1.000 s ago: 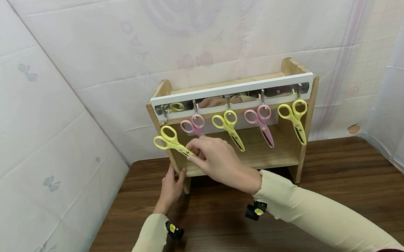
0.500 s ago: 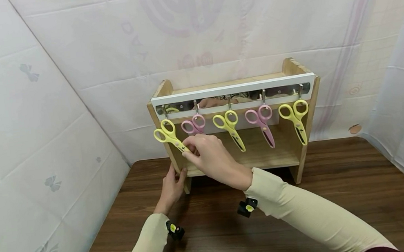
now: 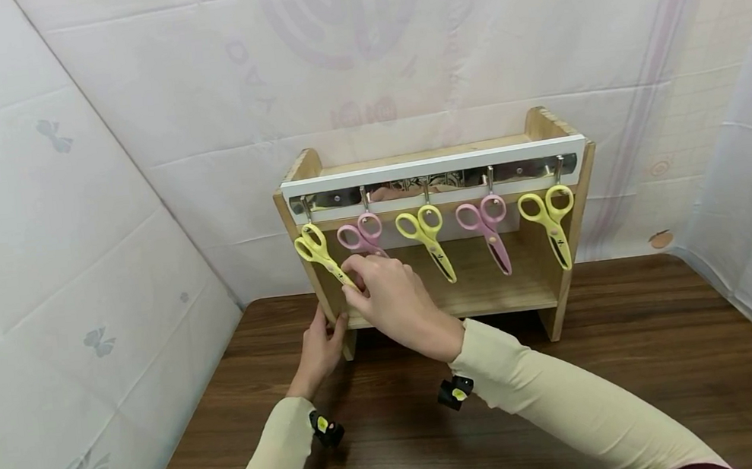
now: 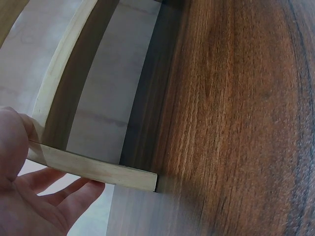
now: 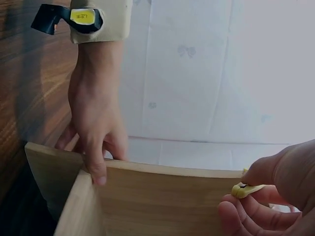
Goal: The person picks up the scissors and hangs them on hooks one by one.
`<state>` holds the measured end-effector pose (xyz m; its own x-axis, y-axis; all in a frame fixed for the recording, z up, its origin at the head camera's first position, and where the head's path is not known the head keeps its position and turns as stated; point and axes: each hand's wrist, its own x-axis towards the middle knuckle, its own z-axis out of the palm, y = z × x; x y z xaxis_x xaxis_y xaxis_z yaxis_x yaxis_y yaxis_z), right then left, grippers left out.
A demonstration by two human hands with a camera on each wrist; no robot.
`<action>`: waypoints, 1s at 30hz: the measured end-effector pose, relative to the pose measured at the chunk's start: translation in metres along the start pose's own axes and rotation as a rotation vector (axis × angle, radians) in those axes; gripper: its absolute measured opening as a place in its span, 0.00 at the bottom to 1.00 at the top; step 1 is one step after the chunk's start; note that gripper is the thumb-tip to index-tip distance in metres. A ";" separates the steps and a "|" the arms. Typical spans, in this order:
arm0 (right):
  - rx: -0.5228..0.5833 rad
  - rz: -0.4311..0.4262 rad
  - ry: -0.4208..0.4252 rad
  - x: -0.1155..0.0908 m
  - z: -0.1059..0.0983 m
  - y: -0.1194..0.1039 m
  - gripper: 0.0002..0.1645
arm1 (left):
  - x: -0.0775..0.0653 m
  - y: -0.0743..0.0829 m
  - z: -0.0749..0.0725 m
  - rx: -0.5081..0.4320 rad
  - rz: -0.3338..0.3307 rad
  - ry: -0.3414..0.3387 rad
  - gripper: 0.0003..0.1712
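Observation:
My right hand (image 3: 392, 294) pinches a pair of yellow scissors (image 3: 318, 248) by the blade end, between thumb and fingers. The handles point up and left, and the upper finger loop overlaps the leftmost metal hook (image 3: 307, 208). In the right wrist view, the blunt yellow scissor tip (image 5: 240, 191) shows between thumb and fingers. My left hand (image 3: 320, 353) grips the lower left side panel (image 4: 113, 173) of the wooden shelf (image 3: 493, 297), thumb inside and fingers outside. Pink scissors (image 3: 363, 230) hang on the second hook, their blades hidden behind my right hand.
Farther right on the white hook rail (image 3: 437, 161) hang yellow scissors (image 3: 427, 237), pink scissors (image 3: 487, 227) and more yellow scissors (image 3: 549, 220). The shelf stands on a dark wood table (image 3: 397, 438), with white patterned sheets (image 3: 194, 78) behind and at the sides.
My right hand has moved slightly left, bringing the yellow scissors' upper loop up to the leftmost hook; their handles have turned and look narrower. The left hand keeps its grip on the panel.

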<state>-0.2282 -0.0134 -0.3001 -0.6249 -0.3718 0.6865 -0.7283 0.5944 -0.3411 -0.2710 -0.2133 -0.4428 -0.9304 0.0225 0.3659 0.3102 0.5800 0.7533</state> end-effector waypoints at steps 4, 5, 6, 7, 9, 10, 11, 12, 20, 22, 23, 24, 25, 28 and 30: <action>-0.005 0.022 -0.005 -0.005 0.008 0.001 0.07 | 0.000 0.000 0.000 0.003 -0.007 0.002 0.26; 0.000 0.026 -0.005 -0.007 0.010 0.001 0.07 | 0.001 0.000 0.000 0.004 -0.015 0.002 0.26; 0.003 0.029 -0.004 -0.008 0.013 0.001 0.07 | 0.001 0.000 -0.001 0.005 -0.019 0.002 0.26; 0.010 0.030 -0.004 -0.009 0.016 0.001 0.07 | 0.001 0.000 -0.001 0.006 -0.023 0.001 0.26; 0.025 0.035 -0.002 -0.011 0.022 0.001 0.07 | 0.001 0.000 -0.001 0.010 -0.030 -0.003 0.26; 0.034 0.040 -0.001 -0.011 0.024 0.000 0.07 | 0.001 0.000 -0.001 0.013 -0.031 -0.006 0.26; 0.042 0.044 0.002 -0.012 0.027 0.000 0.06 | 0.001 0.000 -0.001 0.016 -0.030 -0.008 0.25; 0.045 0.048 0.006 -0.012 0.030 0.000 0.06 | 0.001 0.000 -0.001 0.018 -0.029 -0.008 0.25; 0.061 0.063 0.050 -0.013 0.045 0.004 0.06 | 0.001 0.001 -0.001 0.025 -0.031 -0.007 0.25; 0.060 0.069 0.060 -0.012 0.047 0.005 0.06 | 0.001 0.000 -0.001 0.025 -0.032 -0.007 0.25; 0.061 0.072 0.064 -0.012 0.048 0.006 0.06 | 0.001 0.001 -0.001 0.026 -0.033 -0.007 0.25; 0.061 0.078 0.065 -0.011 0.049 0.006 0.05 | 0.001 0.001 -0.001 0.026 -0.034 -0.009 0.25; 0.061 0.084 0.068 -0.011 0.050 0.007 0.05 | 0.001 0.001 -0.001 0.024 -0.035 -0.010 0.26; 0.064 0.100 0.078 -0.011 0.052 0.007 0.05 | 0.001 0.001 -0.001 0.021 -0.036 -0.013 0.26; 0.063 0.109 0.082 -0.011 0.053 0.007 0.05 | 0.001 0.001 -0.001 0.020 -0.038 -0.013 0.26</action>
<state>-0.2415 -0.0428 -0.3436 -0.6780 -0.2465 0.6925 -0.6753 0.5811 -0.4542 -0.2715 -0.2134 -0.4412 -0.9439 0.0112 0.3302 0.2713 0.5967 0.7552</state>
